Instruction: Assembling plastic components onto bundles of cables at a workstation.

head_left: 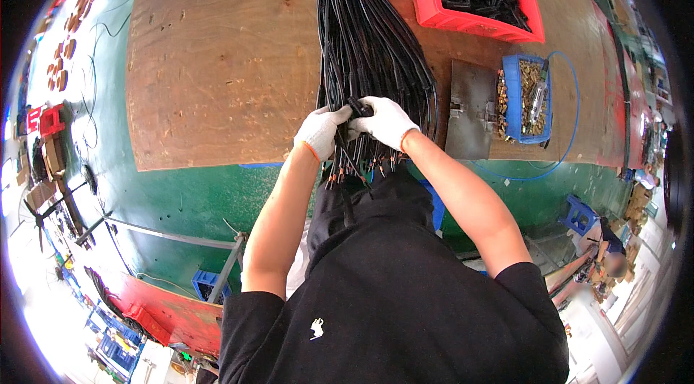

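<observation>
A thick bundle of black cables (369,30) lies on the wooden table, its stripped coppery ends hanging over the near edge. My left hand (322,130), in a white knitted glove, is closed at the left side of the bundle, pinching one black cable. My right hand (387,122), gloved the same way, grips a short black tubular part (358,107) just above the bundle. Both hands are close together, the fingertips almost meeting at that part. The fingers partly hide where the cable and the part come together.
At the far right of the table stands a red crate (470,21) full of small black parts. Nearer, a blue bin (514,98) holds small brass-coloured pieces and a tool, with a blue hose (576,109) curving beside it. A dark metal plate (470,109) lies between bin and bundle.
</observation>
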The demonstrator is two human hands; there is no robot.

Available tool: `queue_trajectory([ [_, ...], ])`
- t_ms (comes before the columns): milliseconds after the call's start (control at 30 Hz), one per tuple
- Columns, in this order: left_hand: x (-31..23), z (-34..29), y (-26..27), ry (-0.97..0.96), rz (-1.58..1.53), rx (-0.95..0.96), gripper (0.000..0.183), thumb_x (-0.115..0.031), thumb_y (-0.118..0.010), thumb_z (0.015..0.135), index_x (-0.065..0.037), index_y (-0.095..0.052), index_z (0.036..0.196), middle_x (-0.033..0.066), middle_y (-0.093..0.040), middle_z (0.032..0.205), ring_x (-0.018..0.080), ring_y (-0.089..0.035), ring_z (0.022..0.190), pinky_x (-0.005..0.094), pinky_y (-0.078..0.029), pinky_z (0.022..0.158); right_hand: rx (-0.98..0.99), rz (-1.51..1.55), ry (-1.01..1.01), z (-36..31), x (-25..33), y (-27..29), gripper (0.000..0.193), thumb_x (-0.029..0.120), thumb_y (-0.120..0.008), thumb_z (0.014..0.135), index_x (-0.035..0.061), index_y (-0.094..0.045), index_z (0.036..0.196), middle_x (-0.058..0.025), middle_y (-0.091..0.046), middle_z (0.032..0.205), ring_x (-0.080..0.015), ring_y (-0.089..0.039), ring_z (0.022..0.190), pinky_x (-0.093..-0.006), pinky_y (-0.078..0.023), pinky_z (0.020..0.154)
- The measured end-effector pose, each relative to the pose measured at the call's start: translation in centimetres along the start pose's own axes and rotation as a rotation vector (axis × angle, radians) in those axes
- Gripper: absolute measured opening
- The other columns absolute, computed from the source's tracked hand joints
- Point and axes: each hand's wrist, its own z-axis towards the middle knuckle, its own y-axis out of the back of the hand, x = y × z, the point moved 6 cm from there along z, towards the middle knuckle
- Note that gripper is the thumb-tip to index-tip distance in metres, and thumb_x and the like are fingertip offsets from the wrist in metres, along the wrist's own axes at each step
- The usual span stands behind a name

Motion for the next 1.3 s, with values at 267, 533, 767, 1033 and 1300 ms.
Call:
queue_trajectory([
  [267, -1.0, -1.6, 0.5, 0.031, 0.002, -0.006, 0.023, -0.021, -0.078, 0.098, -0.003, -0.071, 0.111, 0.0060, -0.074, 0.095, 0.0175, -0.071, 0.074, 0.0309, -0.060, 0.065, 0.039, 0.363, -0.165, -4.2, -3.6, 0.1, 0.068, 0.024, -0.084, 0.086, -0.0030, -0.060, 0.143, -0.0051, -0.075, 0.102, -0.0100, -0.066, 0.085, -0.0283, -0.055, 0.071],
  [533, -1.3, -2.6, -1.7, -0.108, -0.028, 0.042, 0.017, -0.021, -0.077, 0.098, -0.007, -0.069, 0.103, 0.0019, -0.070, 0.088, 0.0112, -0.063, 0.069, 0.0270, -0.056, 0.062, 0.162, 0.422, -0.122, -10.5, -6.0, 0.8, 0.039, 0.022, -0.085, 0.087, 0.0022, -0.073, 0.119, -0.0004, -0.074, 0.094, -0.0058, -0.063, 0.077, -0.0253, -0.052, 0.068],
  [767, -0.7, -2.1, -2.9, -0.214, -0.135, 0.048, 0.017, -0.020, -0.075, 0.100, -0.004, -0.069, 0.104, 0.0056, -0.073, 0.092, 0.0125, -0.064, 0.072, 0.0307, -0.060, 0.065, 0.190, 0.395, -0.182, -13.7, -6.6, 0.7, 0.065, 0.024, -0.090, 0.083, -0.0074, -0.065, 0.134, -0.0049, -0.074, 0.104, -0.0080, -0.065, 0.087, -0.0271, -0.055, 0.078],
  [1033, -0.6, -2.0, -3.4, -0.196, -0.088, -0.016, 0.017, -0.014, -0.082, 0.093, -0.005, -0.069, 0.101, 0.0033, -0.072, 0.090, 0.0114, -0.065, 0.071, 0.0307, -0.059, 0.064, 0.137, 0.457, -0.201, -13.7, -6.5, 0.1, 0.058, 0.027, -0.087, 0.085, -0.0041, -0.069, 0.131, -0.0044, -0.074, 0.094, -0.0087, -0.065, 0.076, -0.0267, -0.055, 0.067],
  [1300, -0.4, -1.7, -4.0, -0.134, 0.031, -0.017, 0.018, -0.019, -0.081, 0.094, -0.008, -0.068, 0.100, 0.0012, -0.069, 0.086, 0.0108, -0.062, 0.066, 0.0284, -0.055, 0.059, -0.158, 0.473, -0.110, -7.2, -5.3, -1.3, 0.059, 0.028, -0.080, 0.089, -0.0099, -0.066, 0.132, -0.0125, -0.077, 0.107, -0.0145, -0.070, 0.089, -0.0310, -0.057, 0.083],
])
